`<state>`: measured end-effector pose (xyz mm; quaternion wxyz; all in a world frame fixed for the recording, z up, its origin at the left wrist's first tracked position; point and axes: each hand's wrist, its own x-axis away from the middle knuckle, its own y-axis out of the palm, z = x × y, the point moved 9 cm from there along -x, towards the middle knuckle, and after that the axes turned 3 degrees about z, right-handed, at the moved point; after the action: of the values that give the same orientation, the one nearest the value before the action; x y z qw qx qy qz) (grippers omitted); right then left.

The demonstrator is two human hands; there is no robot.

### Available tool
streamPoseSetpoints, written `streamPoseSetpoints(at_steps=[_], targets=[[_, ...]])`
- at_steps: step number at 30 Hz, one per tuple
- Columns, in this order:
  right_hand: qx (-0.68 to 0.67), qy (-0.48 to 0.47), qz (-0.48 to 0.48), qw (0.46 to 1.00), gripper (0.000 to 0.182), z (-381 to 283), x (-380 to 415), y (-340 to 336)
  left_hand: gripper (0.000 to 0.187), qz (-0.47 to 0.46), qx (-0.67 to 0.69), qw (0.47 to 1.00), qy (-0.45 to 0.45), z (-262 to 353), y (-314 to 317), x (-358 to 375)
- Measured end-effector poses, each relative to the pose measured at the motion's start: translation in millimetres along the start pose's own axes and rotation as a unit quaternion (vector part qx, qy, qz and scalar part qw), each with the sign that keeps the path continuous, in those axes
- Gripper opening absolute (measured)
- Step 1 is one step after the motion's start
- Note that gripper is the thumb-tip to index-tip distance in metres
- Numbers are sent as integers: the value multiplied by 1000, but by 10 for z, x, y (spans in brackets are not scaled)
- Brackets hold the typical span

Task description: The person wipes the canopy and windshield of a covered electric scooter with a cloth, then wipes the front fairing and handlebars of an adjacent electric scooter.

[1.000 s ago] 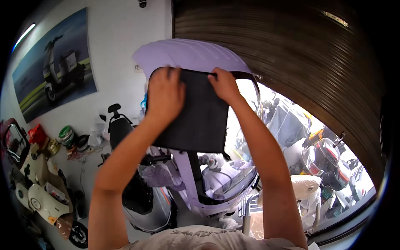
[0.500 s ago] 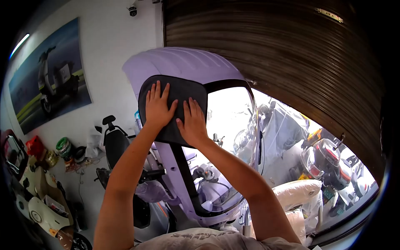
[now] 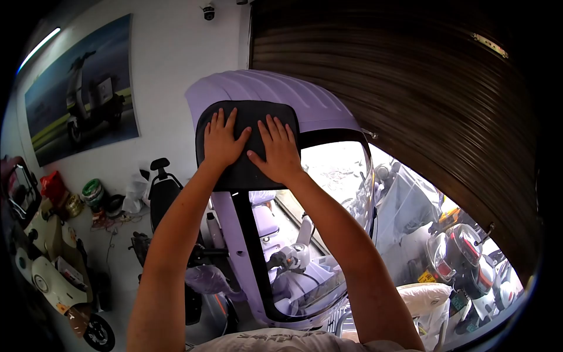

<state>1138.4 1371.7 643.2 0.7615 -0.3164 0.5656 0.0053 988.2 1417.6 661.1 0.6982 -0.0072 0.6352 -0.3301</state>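
A black, padded-looking square panel (image 3: 249, 170) with rounded corners stands in front of the lilac roof (image 3: 275, 88) of a small enclosed vehicle. My left hand (image 3: 224, 141) lies flat on the panel's left half, fingers pointing up and thumb out. On the right half rests my right hand (image 3: 278, 149), fingers spread and thumb toward the other hand. Both palms face away from me. What supports the panel from behind is hidden. Below it, the vehicle's black-edged windshield (image 3: 316, 281) shows a handlebar (image 3: 291, 257) inside.
A black scooter seat (image 3: 166, 196) stands just left of the vehicle. Further left are a cream scooter (image 3: 44, 276) and a green tub (image 3: 94, 193) by the wall. To the right, plastic-wrapped scooters (image 3: 469, 252) stand beyond a partly lowered roller shutter (image 3: 381, 76).
My view has swung a little, so the surroundings sit further right. The panel has shifted up against the vehicle, uncovering more windshield under its lower edge. Both hands stay flat on it.
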Motion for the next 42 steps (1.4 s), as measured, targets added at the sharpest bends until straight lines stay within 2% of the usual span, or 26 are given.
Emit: streamPoseSetpoints(at_steps=[17, 29, 31, 32, 35, 37, 38, 42], targets=[[-32, -24, -43, 998, 77, 309, -559, 184, 78, -26, -33, 997, -72, -322, 257, -462], [-44, -36, -93, 994, 80, 419, -743, 398, 81, -44, -20, 996, -70, -531, 401, -637], [-47, -29, -91, 994, 81, 425, -785, 441, 81, -41, -36, 997, -56, -722, 544, -725], [-46, -21, -94, 994, 81, 441, -819, 479, 80, -31, -61, 998, -12, -844, 661, -800], [-63, -25, -106, 992, 83, 491, -881, 558, 79, -40, -83, 995, 35, -922, 798, -885], [-67, -20, -108, 992, 86, 511, -916, 613, 78, -54, -59, 997, 12, -972, 813, -937], [-61, -10, -111, 992, 86, 526, -935, 613, 77, -61, -75, 995, 31, -1041, 864, -978], [-56, 4, -119, 991, 89, 532, -995, 624, 61, -82, -115, 988, 66, -973, 843, -1018]])
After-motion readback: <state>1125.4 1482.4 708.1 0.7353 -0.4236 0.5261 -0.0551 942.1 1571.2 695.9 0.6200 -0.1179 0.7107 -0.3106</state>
